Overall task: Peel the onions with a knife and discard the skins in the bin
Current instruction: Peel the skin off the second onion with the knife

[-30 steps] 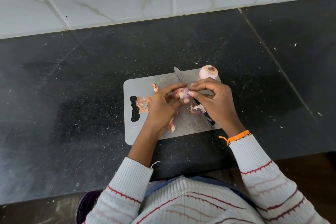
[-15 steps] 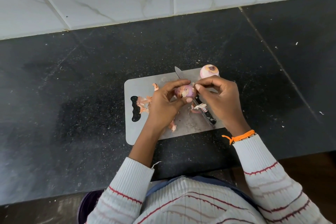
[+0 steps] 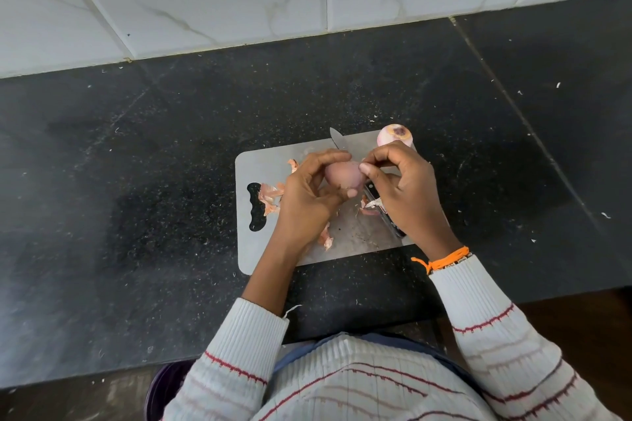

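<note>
Now, left hand [image 3: 304,195]: cups onion [image 3: 343,174].
Right hand [image 3: 407,191]: pinches its skin.
Knife [image 3: 338,139]: tip past cutting board [image 3: 270,164] far edge.

Dark speckled stone surface [image 3: 136,215], seam line running diagonally right of hands. Pale crumbs scattered across it, most right of hands. Grey cutting board [image 3: 260,167] lies flat on surface beneath both hands, handle cutout left of them. White tiled wall meets surface beyond hands. Near edge of surface just below forearms.
</note>
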### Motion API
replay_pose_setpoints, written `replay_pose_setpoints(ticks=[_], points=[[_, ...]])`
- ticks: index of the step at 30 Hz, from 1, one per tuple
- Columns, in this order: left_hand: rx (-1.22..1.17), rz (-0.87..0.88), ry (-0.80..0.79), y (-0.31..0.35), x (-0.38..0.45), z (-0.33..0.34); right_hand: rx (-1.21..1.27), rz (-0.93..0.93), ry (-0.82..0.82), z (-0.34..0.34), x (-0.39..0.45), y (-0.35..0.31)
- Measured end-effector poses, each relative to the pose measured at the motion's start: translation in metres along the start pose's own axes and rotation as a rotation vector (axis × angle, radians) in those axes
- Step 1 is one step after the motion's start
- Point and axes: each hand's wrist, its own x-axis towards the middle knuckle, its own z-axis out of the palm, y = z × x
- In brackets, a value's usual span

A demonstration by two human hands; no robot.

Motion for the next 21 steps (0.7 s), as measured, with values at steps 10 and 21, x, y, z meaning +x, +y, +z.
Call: replay_pose_setpoints(ticks=[10,21], points=[[-0.038,0.063,-0.044,-0.001,0.001,-0.001,-0.077,0.190,0.032,-0.003,-0.002,0.009],[-0.041,0.042,-0.088,0.000,0.002,-0.002,0.687,0.436,-0.314,-0.008,-0.002,-0.010]])
